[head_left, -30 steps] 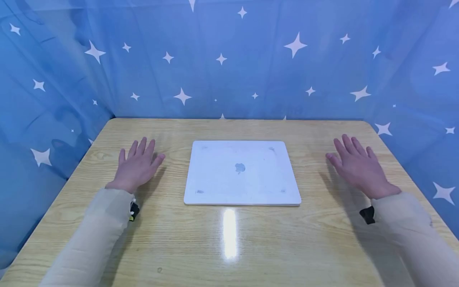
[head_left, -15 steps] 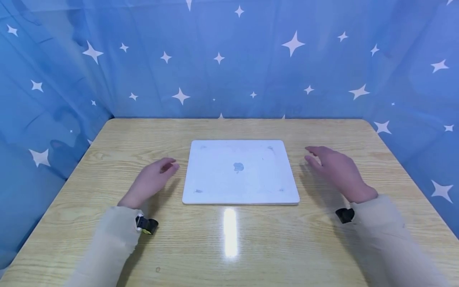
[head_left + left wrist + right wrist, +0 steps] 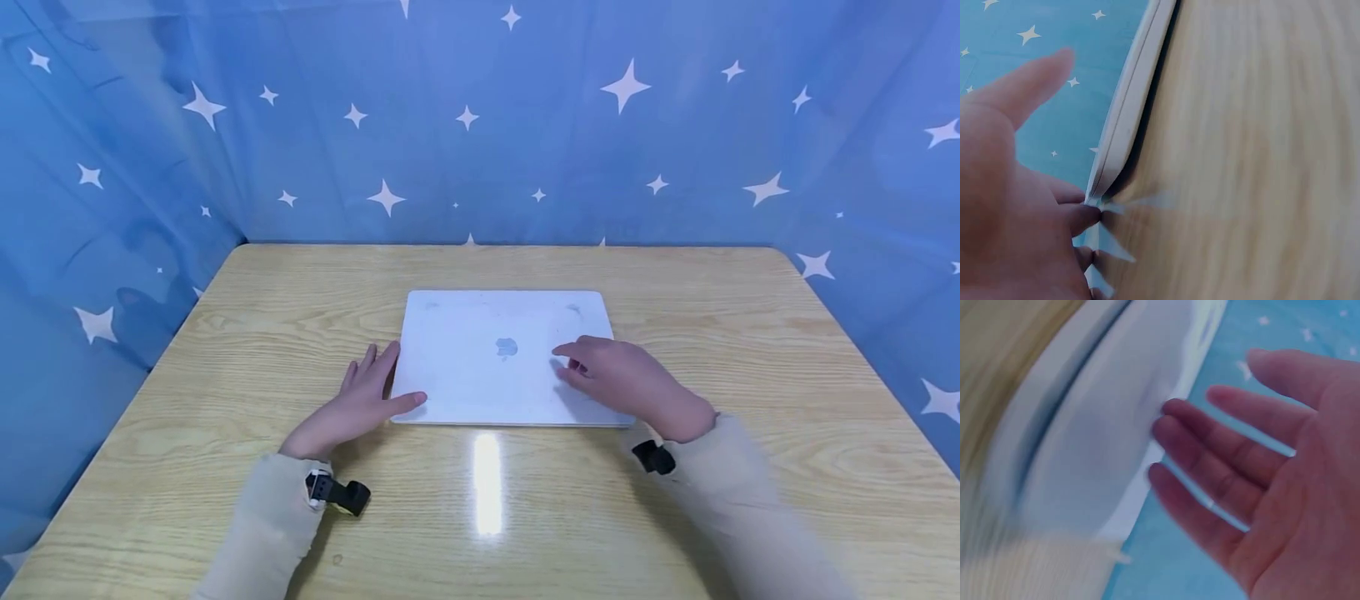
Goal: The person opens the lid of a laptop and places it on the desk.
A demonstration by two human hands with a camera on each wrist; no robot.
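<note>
A closed silver laptop (image 3: 465,375) with an apple logo lies flat on the wooden table. At its left edge my left hand (image 3: 354,408) is spread, fingertips beside the edge and thumb over the near left part of the lid. The left wrist view shows the laptop's side (image 3: 1125,119) by those fingers, with the thumb (image 3: 1038,81) raised apart from it. My right hand (image 3: 630,375) hovers over the right part of the lid, its fingers loosely bent and holding nothing. In the right wrist view the laptop (image 3: 1104,425) is blurred beside the fingers.
The wooden table (image 3: 712,308) extends around the laptop on all sides. A blue curtain (image 3: 525,100) with white stars hangs behind and along both sides. Each wrist carries a black strap device (image 3: 348,497) by its pale sleeve.
Both hands have come inward from the table's sides. The left has reached the laptop's left edge; the right has passed over the lid's right part. The laptop has stayed put.
</note>
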